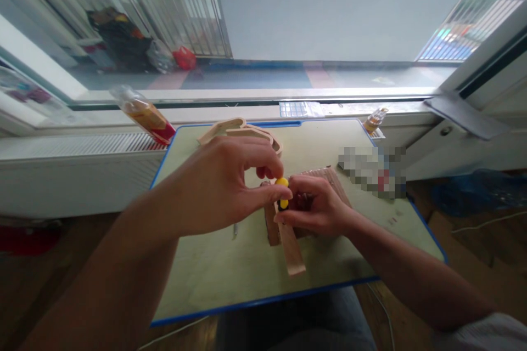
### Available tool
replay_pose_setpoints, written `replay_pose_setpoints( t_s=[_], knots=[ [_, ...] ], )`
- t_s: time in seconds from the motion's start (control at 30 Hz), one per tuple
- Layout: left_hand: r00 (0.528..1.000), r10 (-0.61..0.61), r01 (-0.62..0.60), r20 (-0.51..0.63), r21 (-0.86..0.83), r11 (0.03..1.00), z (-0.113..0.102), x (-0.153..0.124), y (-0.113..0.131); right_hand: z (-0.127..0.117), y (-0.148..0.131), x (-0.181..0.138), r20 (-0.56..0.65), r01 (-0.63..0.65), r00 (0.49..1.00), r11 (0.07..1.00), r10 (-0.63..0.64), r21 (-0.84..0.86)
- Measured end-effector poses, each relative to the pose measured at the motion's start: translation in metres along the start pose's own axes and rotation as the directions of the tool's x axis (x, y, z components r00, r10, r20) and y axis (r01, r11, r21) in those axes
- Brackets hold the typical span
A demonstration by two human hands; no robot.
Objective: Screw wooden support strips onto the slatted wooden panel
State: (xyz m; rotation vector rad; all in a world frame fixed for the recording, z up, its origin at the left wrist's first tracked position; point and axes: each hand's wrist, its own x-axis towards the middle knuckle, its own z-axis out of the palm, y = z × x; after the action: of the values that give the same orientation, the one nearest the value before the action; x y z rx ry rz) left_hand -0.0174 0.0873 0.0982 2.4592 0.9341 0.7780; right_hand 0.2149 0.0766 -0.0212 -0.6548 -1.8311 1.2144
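My left hand (224,184) hovers over the middle of a green, blue-edged board (230,274), its thumb and forefinger pinched on a small yellow knob (282,181). The knob tops a short yellow and black tool (283,203) that stands upright. My right hand (315,205) is curled closed beside it, gripping the tool and a wooden assembly (288,238) of flat strips and blocks. One long wooden strip sticks out toward me from under the hands. Part of the assembly is hidden by my right hand.
Curved wooden pieces (239,130) lie at the board's far edge. A wrapped packet (142,114) leans on the window sill at the left. A small bottle (374,120) stands at the far right corner. A blurred patch (373,170) lies right of the hands. A large window is behind.
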Motion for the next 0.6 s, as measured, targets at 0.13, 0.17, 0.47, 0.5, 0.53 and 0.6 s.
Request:
replay_pose_setpoints(
  t_s=[0.13, 0.17, 0.47, 0.5, 0.53, 0.6],
  knots=[
    [1.0, 0.005, -0.005, 0.013, 0.0, 1.0, -0.001, 0.0014, -0.002, -0.0031, -0.0009, 0.0024, 0.004, 0.004, 1.0, 1.0, -0.004, 0.011],
    [1.0, 0.005, -0.005, 0.017, 0.0, 1.0, -0.0014, 0.0015, -0.0027, -0.0037, -0.0013, 0.0027, 0.005, 0.008, 1.0, 1.0, -0.008, 0.01],
    [0.997, 0.04, -0.04, 0.068, -0.007, 0.999, -0.0048, -0.0014, -0.0063, -0.0025, 0.0003, -0.0005, 0.005, -0.019, 1.0, 0.999, 0.019, 0.038],
    [0.996, 0.043, -0.043, 0.079, -0.008, 0.999, -0.005, -0.0013, -0.0058, -0.002, 0.0013, -0.0008, 0.008, -0.025, 1.0, 0.998, 0.025, 0.049],
    [0.995, 0.05, -0.049, 0.087, -0.009, 0.999, -0.0053, -0.0009, -0.0053, -0.0014, 0.002, -0.0012, 0.013, -0.032, 0.999, 0.998, 0.031, 0.061],
    [0.993, 0.062, -0.062, 0.097, -0.009, 0.998, -0.0055, 0.0006, -0.0038, -0.0006, 0.0026, -0.0016, 0.025, -0.044, 0.999, 0.996, 0.042, 0.076]
  ],
)
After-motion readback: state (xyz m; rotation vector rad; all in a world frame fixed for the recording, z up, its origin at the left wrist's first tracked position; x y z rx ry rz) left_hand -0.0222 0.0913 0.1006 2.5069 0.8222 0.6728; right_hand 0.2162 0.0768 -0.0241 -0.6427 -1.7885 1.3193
